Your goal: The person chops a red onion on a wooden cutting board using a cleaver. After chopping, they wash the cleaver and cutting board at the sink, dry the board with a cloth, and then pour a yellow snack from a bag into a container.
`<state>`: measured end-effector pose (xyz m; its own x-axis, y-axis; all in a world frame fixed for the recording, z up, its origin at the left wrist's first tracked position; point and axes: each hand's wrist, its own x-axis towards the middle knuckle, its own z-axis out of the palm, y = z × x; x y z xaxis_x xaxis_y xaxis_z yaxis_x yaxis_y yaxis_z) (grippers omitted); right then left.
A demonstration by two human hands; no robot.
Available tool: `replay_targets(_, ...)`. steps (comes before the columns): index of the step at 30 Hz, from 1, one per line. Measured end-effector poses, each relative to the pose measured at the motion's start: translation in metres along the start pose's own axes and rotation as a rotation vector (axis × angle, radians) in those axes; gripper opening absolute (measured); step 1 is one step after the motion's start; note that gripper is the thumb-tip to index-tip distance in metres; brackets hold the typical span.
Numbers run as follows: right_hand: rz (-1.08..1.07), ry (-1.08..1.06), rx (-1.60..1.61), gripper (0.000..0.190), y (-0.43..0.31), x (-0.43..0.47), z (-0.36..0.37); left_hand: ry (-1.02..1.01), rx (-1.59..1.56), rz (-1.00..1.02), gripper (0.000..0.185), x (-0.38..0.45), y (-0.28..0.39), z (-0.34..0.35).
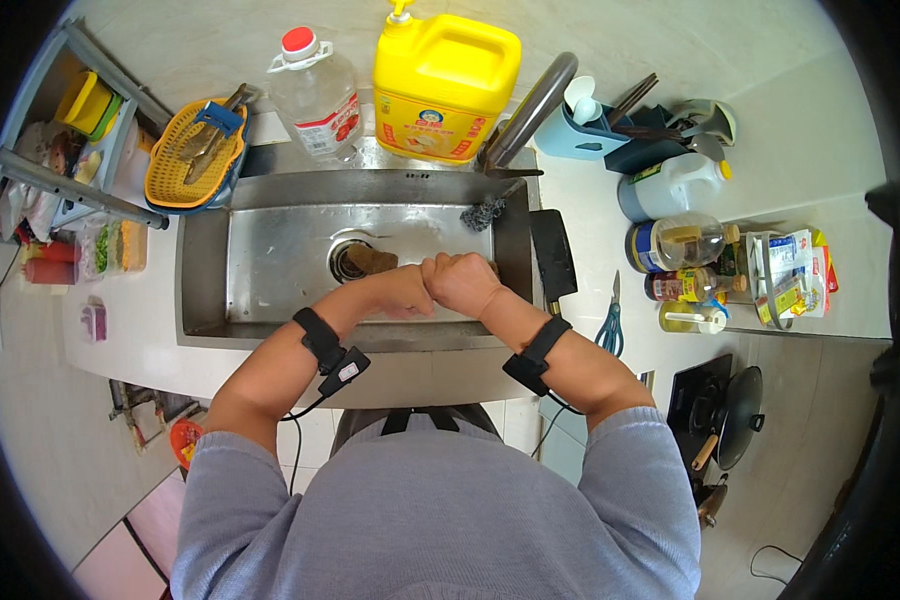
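My left hand (pixel 407 291) and my right hand (pixel 461 282) touch each other above the front part of a stainless steel sink (pixel 285 300). The right hand's fingers are curled at the left hand; whether anything lies between them is hidden. Just beyond them, a brown sponge or scrubber (pixel 373 259) lies at the drain (pixel 343 259). A steel wool scourer (pixel 483 214) is in the sink's back right corner. The metal faucet (pixel 532 109) rises behind the sink's right end. Black straps with small boxes are on both forearms.
Behind the sink stand a clear jug (pixel 316 97) and a yellow detergent jug (pixel 444 90). A yellow basket (pixel 169 169) is at left. A cleaver (pixel 553 251) and teal-handled scissors (pixel 610 330) lie on the right counter, near a utensil holder (pixel 581 136) and several bottles.
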<state>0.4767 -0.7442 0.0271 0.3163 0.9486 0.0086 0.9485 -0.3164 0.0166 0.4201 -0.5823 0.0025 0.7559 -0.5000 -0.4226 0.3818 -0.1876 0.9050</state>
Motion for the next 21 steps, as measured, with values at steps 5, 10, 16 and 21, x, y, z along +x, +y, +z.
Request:
replay_targets(5, 0.212, -0.408, 0.251, 0.024, -0.009, 0.008, -0.023, 0.326, 0.745, 0.151, 0.036, 0.005, -0.004, 0.015)
replay_targets(10, 0.417, -0.454, 0.515, 0.022, -0.022, 0.004, -0.009, 0.292, 1.113, 0.201, 0.036, -0.002, -0.008, 0.012)
replay_targets(16, 0.685, -0.473, 1.653, 0.017, -0.028, 0.005, -0.007, 0.519, 1.371, 0.714, 0.025, -0.003, -0.016, -0.002)
replay_targets(21, 0.743, -1.024, 2.462, 0.026, -0.032, -0.004, 0.025, 0.599, 1.455, 0.829, 0.017, -0.009, -0.026, -0.007)
